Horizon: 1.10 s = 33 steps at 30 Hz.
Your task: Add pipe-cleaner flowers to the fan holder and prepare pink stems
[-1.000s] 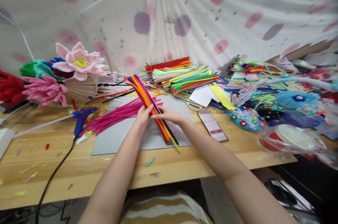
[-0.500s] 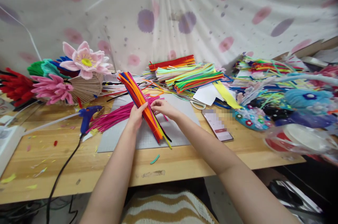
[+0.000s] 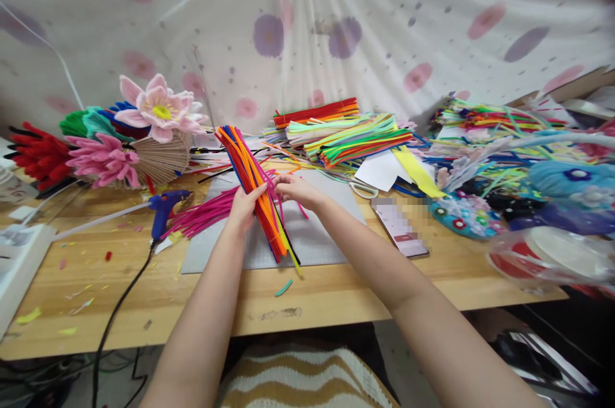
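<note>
My left hand is closed around the middle of a bundle of pipe cleaners, its thumb lying across the top. Orange ones are most plentiful, with blue, magenta, yellow and black among them; the bundle slants, its lower end toward me. At its right side is my right hand, fingers curled and tips close together against the strands. What those fingertips pinch, if anything, is hidden. Beneath both hands, loose magenta pipe cleaners spread over a grey cutting mat.
A blue glue gun stands on the left, its black cord running off the table. Pipe-cleaner flowers rise behind it. Sorted bundles lie at the back. Scissors, a phone and a plastic-wrapped roll are on the right.
The bundle has tipped slightly more upright, its lower end swinging left. My right hand's fingers have moved slightly left, closer against the bundle. The whole view has shifted a little.
</note>
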{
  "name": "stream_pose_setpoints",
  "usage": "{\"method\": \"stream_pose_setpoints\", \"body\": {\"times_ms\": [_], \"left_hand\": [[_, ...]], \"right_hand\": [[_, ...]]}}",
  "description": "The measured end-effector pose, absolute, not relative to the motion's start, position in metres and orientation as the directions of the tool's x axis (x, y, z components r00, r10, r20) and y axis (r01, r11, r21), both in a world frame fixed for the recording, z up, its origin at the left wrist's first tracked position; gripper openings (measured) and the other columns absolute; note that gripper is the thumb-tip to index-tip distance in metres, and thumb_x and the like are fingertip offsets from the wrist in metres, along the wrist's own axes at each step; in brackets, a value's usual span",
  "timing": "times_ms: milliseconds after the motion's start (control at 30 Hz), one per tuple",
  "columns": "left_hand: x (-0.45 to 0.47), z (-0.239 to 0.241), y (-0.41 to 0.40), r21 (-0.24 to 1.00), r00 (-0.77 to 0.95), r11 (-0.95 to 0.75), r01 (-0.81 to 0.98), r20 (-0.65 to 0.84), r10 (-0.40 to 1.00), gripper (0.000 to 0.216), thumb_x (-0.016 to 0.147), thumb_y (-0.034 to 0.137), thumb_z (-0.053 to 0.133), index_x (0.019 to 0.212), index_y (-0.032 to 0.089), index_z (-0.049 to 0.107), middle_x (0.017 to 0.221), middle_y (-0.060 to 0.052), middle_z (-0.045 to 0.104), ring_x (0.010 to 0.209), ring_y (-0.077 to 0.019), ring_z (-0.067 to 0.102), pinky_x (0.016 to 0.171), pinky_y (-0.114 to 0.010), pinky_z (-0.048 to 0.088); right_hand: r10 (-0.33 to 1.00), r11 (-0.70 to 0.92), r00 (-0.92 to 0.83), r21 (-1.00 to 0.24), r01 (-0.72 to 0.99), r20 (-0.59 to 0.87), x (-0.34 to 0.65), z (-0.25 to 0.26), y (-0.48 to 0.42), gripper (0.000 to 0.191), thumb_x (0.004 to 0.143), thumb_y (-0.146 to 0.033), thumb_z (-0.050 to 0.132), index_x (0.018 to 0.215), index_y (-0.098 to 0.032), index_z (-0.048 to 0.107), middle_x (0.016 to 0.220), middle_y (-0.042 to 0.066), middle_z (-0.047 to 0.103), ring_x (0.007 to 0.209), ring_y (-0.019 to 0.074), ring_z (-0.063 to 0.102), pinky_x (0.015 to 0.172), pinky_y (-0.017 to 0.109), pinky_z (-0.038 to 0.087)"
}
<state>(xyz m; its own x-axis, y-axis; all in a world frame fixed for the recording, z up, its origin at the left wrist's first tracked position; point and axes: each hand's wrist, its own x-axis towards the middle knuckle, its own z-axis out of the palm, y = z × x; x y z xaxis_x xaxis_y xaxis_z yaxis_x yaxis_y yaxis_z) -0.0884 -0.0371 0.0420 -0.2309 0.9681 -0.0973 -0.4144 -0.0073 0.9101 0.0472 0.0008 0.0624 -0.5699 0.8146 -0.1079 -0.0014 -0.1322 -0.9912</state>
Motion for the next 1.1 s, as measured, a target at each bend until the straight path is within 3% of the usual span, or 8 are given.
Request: {"method": "stream_pose_setpoints", "body": {"times_ms": [300, 433, 567, 700, 833, 933, 1033, 1100], "left_hand": [[-0.090, 0.044, -0.033, 0.942, -0.297, -0.057, -0.329, -0.046, 0.954, 0.046, 0.045, 0.028, 0.081, 0.084, 0.013, 0.062, 0.078, -0.004, 0.068, 0.071, -0.0182, 0.064, 0.070, -0.031, 0.052], [-0.096, 0.048, -0.030, 0.961, -0.309, -0.036, -0.276, -0.053, 0.950, 0.040, 0.047, 0.025, 0.078, 0.080, 0.013, 0.060, 0.072, -0.003, 0.066, 0.063, -0.0167, 0.063, 0.064, -0.030, 0.052], [-0.109, 0.059, -0.028, 0.975, -0.292, 0.066, -0.212, -0.128, 0.948, 0.030, 0.052, 0.020, 0.070, 0.078, 0.014, 0.055, 0.060, 0.000, 0.060, 0.052, -0.0173, 0.061, 0.051, -0.028, 0.050], [-0.129, 0.070, -0.027, 0.995, -0.396, 0.079, -0.065, -0.098, 0.913, 0.026, 0.056, 0.015, 0.064, 0.077, 0.017, 0.049, 0.053, 0.004, 0.054, 0.044, -0.0152, 0.056, 0.041, -0.024, 0.044], [-0.156, 0.078, -0.029, 0.997, -0.488, 0.079, 0.019, -0.060, 0.871, 0.025, 0.057, 0.014, 0.063, 0.077, 0.018, 0.048, 0.053, 0.004, 0.052, 0.042, -0.0133, 0.053, 0.039, -0.022, 0.041], [-0.172, 0.085, -0.033, 0.994, -0.501, 0.080, -0.075, -0.107, 0.859, 0.024, 0.056, 0.015, 0.063, 0.075, 0.017, 0.048, 0.054, 0.004, 0.051, 0.043, -0.0116, 0.052, 0.040, -0.021, 0.041], [-0.179, 0.094, -0.039, 0.979, -0.315, 0.059, -0.196, -0.120, 0.941, 0.023, 0.056, 0.017, 0.065, 0.071, 0.015, 0.048, 0.059, 0.004, 0.051, 0.043, -0.0070, 0.047, 0.041, -0.019, 0.041], [-0.178, 0.099, -0.043, 0.957, -0.134, 0.068, -0.283, -0.110, 0.985, 0.020, 0.057, 0.018, 0.064, 0.070, 0.014, 0.048, 0.060, 0.004, 0.049, 0.043, -0.0046, 0.044, 0.042, -0.018, 0.041]], "right_hand": [[0.832, -0.102, -0.530, -0.985, 0.138, -0.161, 0.034, 0.063, 0.006, 0.011, 0.066, -0.008, 0.055, 0.066, -0.017, 0.047, 0.057, -0.006, 0.051, 0.051, 0.0058, 0.050, 0.049, 0.016, 0.044], [0.829, -0.190, -0.522, -0.979, 0.076, -0.201, 0.033, 0.073, 0.006, 0.008, 0.073, -0.008, 0.050, 0.069, -0.015, 0.051, 0.055, -0.004, 0.053, 0.049, 0.0051, 0.049, 0.049, 0.015, 0.042], [0.820, -0.305, -0.527, -0.950, -0.072, -0.223, 0.038, 0.088, 0.014, 0.019, 0.088, -0.017, 0.040, 0.072, -0.014, 0.050, 0.044, -0.009, 0.035, 0.036, 0.0030, 0.030, 0.039, 0.013, 0.027], [0.845, -0.280, -0.480, -0.960, -0.019, -0.237, 0.050, 0.107, 0.028, 0.023, 0.092, -0.020, 0.034, 0.074, -0.015, 0.048, 0.044, -0.011, 0.023, 0.035, 0.0036, 0.014, 0.036, 0.015, 0.011], [0.896, -0.054, -0.414, -0.964, 0.259, -0.162, 0.075, 0.110, 0.043, 0.023, 0.091, -0.023, 0.037, 0.074, -0.015, 0.051, 0.046, -0.010, 0.023, 0.037, 0.0047, 0.016, 0.039, 0.017, 0.012], [0.872, 0.250, -0.484, -0.791, 0.559, -0.066, 0.092, 0.091, 0.049, 0.020, 0.085, -0.021, 0.046, 0.071, -0.014, 0.057, 0.054, -0.004, 0.042, 0.047, 0.0058, 0.035, 0.047, 0.018, 0.026], [0.765, 0.483, -0.640, -0.585, 0.651, -0.080, 0.095, 0.062, 0.045, 0.018, 0.083, -0.022, 0.050, 0.073, -0.014, 0.063, 0.071, 0.000, 0.059, 0.066, 0.0101, 0.050, 0.062, 0.020, 0.036], [0.717, 0.551, -0.692, -0.543, 0.634, -0.080, 0.089, 0.047, 0.040, 0.017, 0.082, -0.026, 0.053, 0.085, -0.015, 0.065, 0.083, 0.003, 0.064, 0.075, 0.0129, 0.055, 0.069, 0.023, 0.039]]}}
